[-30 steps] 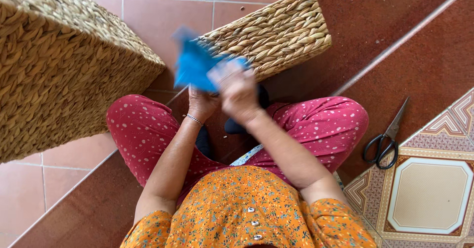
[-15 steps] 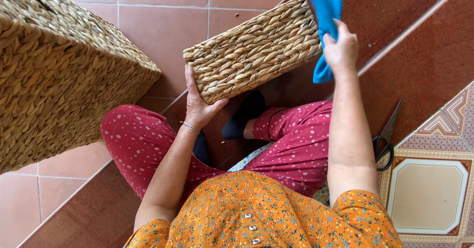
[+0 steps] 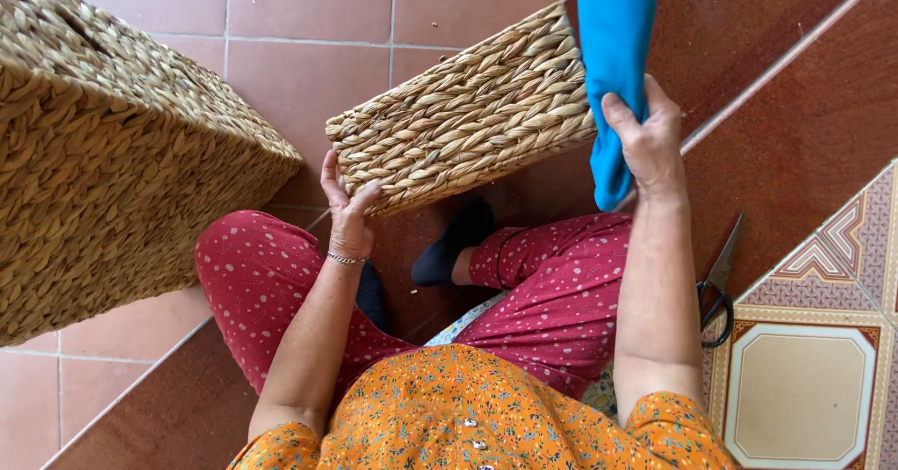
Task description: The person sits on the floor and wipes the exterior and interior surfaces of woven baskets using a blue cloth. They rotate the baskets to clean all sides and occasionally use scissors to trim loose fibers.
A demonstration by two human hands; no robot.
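Observation:
I sit on a tiled floor in red dotted trousers and an orange flowered top. My left hand (image 3: 348, 210) grips the near left corner of a small woven straw basket (image 3: 463, 115), which is tilted off the floor in front of my knees. My right hand (image 3: 647, 143) holds a folded blue cloth (image 3: 613, 58) pressed against the basket's right end. The cloth hangs down past my fingers.
A much larger woven basket (image 3: 112, 143) fills the left side, close to my left knee. Black-handled scissors (image 3: 718, 283) lie on the floor by my right elbow, next to a patterned tile (image 3: 804, 395).
Both hands held the blue cloth in front of me a second ago. My right hand has carried it up and right to the basket's end, while my left hand took the basket's corner.

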